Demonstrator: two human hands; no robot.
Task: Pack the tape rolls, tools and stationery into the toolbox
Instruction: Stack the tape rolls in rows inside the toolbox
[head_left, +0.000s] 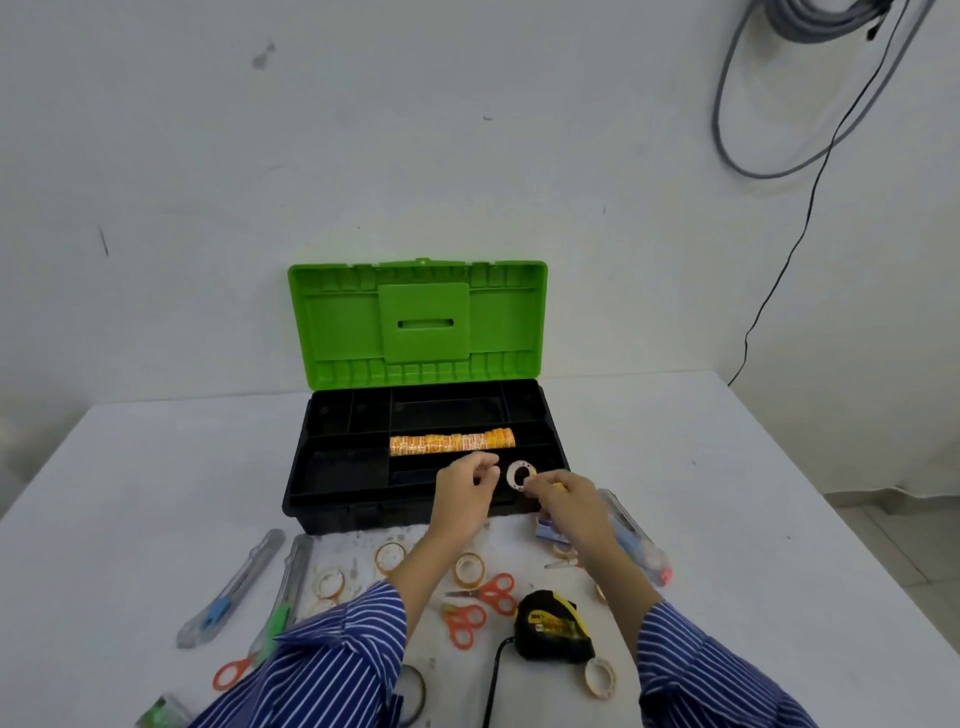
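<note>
**Holding a tape roll over the open toolbox**

Reaching over the front edge of the toolbox (363, 499), both hands work just above its tray. The right hand (566, 499) pinches a small tape roll (520, 475) at its lower right edge, its grip closed on the roll, which faces the camera with its hole showing. The left hand (462, 493) hovers just beside the roll with fingers curled loosely together; whether it holds anything I cannot tell.

The box stands on a white worktop (727, 467) with its green lid (421, 322) raised upright against the wall. A row of orange-printed tape rolls (452, 442) lies on edge in the middle compartment of the black tray.

Near the person, more items lie on the worktop: clear tape rolls (390, 556), orange scissors (493, 592), a black and yellow tape measure (553, 626), two cutters (234, 587) at the left, and a clear packet (634, 540) partly hidden by the right arm. Striped blue sleeves (332, 665) cover both forearms. Grey cables (753, 130) hang on the wall at upper right.
</note>
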